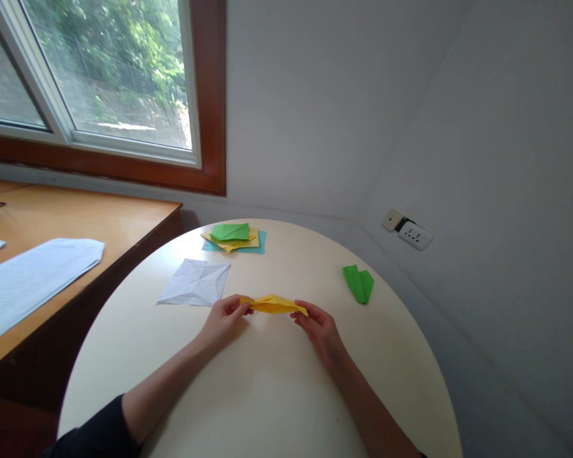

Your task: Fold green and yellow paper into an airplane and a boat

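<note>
Room corner with pale walls (pixel 305 95); window (pixel 119 70) in a brown frame upper left, greenery outside. White wall socket (pixel 415 235) low on the right. Wooden desk (pixel 119 222) at left, white paper stack (pixel 38 283) lying on it. Round off-white table (pixel 267 407) fills the front.

Yellow folded paper (pixel 273 304) is over the middle of the table, between both hands, long side running left to right, slight gap along its upper layers. Can't tell if it touches the tabletop. Left hand (pixel 228 316) pinches its left end, thumb against fingers. Right hand (pixel 321 329) grips its right end, thumb on top, other fingers below and slightly spread.

Creased white sheet (pixel 195 282) lies flat just beyond left hand. Behind that, near far edge: small pile, green folded paper (pixel 230 231) on top, yellow papers (pixel 253 239) under it, light-blue sheet (pixel 260 244) at bottom. Another green folded piece (pixel 360 284) sits alone, right side, beyond right hand. Dark sleeve (pixel 100 429) on left arm.
</note>
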The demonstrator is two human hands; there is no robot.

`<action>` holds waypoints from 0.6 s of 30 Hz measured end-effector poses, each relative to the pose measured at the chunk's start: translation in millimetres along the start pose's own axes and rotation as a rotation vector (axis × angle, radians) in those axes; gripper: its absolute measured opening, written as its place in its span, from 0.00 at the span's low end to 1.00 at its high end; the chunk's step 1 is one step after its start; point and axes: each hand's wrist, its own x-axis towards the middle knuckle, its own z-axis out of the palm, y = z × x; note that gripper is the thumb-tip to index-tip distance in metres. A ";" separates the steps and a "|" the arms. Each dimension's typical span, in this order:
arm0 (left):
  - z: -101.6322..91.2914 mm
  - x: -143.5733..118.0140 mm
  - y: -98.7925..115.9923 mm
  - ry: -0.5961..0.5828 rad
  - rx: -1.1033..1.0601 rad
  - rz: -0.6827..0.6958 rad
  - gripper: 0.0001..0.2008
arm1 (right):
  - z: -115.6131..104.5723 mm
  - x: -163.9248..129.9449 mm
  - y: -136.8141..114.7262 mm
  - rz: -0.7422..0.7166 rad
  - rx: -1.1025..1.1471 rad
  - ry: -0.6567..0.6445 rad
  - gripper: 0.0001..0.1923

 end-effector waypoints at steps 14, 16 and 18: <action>2.4 -1.2 0.7 -0.024 0.030 -0.001 0.12 | -6.2 6.7 9.4 -0.119 -0.178 0.065 0.15; 2.1 -0.7 -0.3 -0.019 0.034 0.010 0.12 | -5.7 5.7 8.4 -0.118 -0.192 0.051 0.16; 1.5 0.1 -2.1 -0.010 0.036 0.022 0.12 | -4.1 4.4 6.8 -0.120 -0.212 0.040 0.16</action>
